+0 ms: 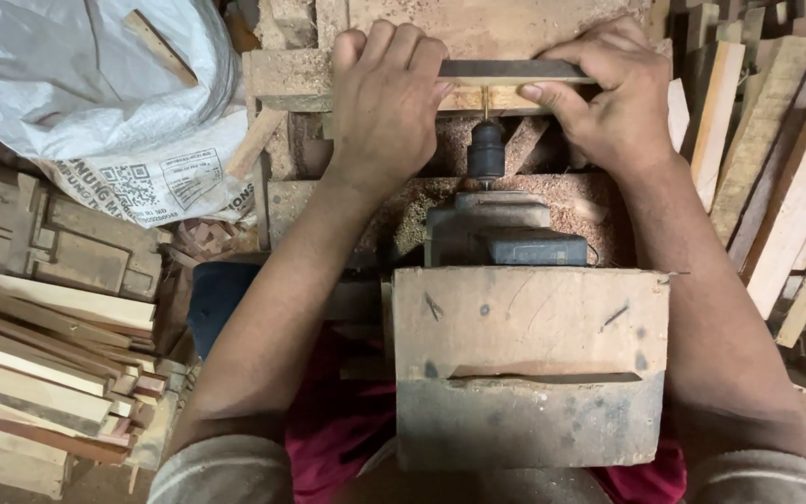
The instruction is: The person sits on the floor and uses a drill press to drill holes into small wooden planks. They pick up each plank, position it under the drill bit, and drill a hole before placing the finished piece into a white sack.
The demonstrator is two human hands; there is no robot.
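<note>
Head view, looking straight down: both hands press a narrow wooden strip [506, 84] flat against the sawdust-covered surface [534, 201], in front of a horizontally mounted drill. The left hand [386, 103] is closed over the strip's left end, fingers curled over its far edge and the thumb near the middle. The right hand [618, 93] grips the right end the same way, thumb along the near edge and fingers wrapped over the top. The strip lies crosswise, its dark upper face showing between the two hands.

The drill chuck [486, 154] points away from the person, and its thin bit [486, 101] meets the near edge of the strip about midway between the thumbs. How deep the bit sits in the wood cannot be told; it touches or enters the edge, so the hole looks begun or under way rather than finished. The motor body [501, 233] sits behind the chuck, partly covered by a worn wooden box [529, 364] close to the person's lap.

As for progress, pale wooden slats [48, 373] lie stacked at the left and more slats [785, 187] lean in a pile at the right; whether either pile is already drilled is not visible. A white woven sack [95, 84] rests at the upper left. Sawdust heaped around the drill suggests a good deal of drilling done here.
</note>
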